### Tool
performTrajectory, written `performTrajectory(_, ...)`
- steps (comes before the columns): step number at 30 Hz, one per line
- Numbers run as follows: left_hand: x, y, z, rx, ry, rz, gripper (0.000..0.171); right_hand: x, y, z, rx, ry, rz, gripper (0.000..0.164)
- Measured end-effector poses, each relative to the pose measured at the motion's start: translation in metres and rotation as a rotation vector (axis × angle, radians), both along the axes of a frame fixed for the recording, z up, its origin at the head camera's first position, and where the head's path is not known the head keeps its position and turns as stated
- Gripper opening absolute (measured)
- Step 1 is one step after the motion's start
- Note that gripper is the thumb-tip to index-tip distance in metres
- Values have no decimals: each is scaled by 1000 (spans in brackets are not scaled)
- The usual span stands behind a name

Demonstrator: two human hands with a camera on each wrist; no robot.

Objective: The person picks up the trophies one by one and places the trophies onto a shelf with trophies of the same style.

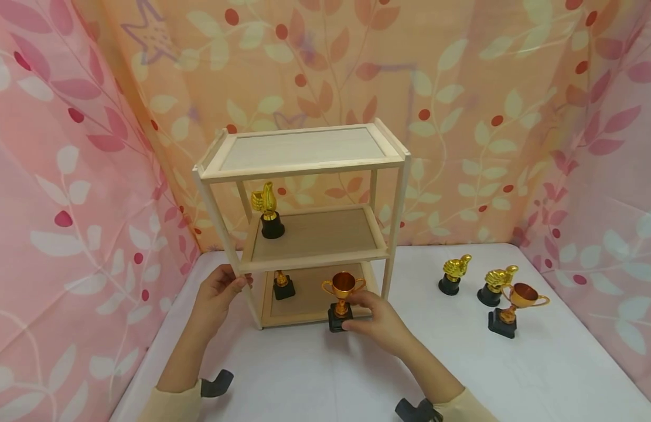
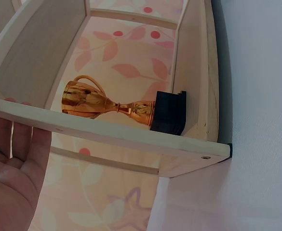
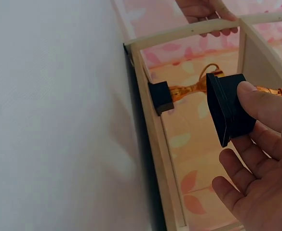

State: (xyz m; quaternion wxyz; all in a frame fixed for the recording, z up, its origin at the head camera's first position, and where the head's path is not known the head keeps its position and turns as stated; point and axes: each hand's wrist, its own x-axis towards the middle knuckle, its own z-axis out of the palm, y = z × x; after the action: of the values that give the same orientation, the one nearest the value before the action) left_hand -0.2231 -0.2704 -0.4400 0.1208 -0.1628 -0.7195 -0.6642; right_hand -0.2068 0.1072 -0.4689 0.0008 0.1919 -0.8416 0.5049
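A wooden three-tier shelf (image 1: 309, 258) stands on the white table. My left hand (image 1: 217, 296) grips its front left post, with fingers (image 2: 20, 139) behind the post in the left wrist view. My right hand (image 1: 380, 322) pinches the black base of a gold trophy cup (image 1: 342, 287), upright at the front of the bottom tier. In the right wrist view, thumb and fingers hold that base (image 3: 232, 106) above the tier. Another trophy cup (image 2: 107, 103) stands on the bottom tier at the left, partly hidden in the head view. A gold thumbs-up trophy (image 1: 269, 211) occupies the middle tier's left end.
On the table to the right are two thumbs-up trophies, one farther back (image 1: 454, 274) and one nearer (image 1: 495, 285), with a trophy cup (image 1: 515, 308) in front. Patterned cloth (image 1: 462, 146) encloses the table at the back and both sides.
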Motion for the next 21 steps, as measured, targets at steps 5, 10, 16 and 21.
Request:
performTrajectory(5, 1, -1, 1, -1, 3, 3, 23, -6, -7, -8, -14, -20, -5, 52)
performTrajectory(10, 0, -1, 1, -11, 0, 12, 24, -15, -15, -16, -51, -61, 1, 53)
performTrajectory(16, 0, 0, 0, -5, 1, 5, 23, -26, -20, -26, -29, -22, 1, 50)
performTrajectory(21, 0, 0, 0, 5, 0, 1, 23, -35, -22, -34, 7, -9, 0, 52)
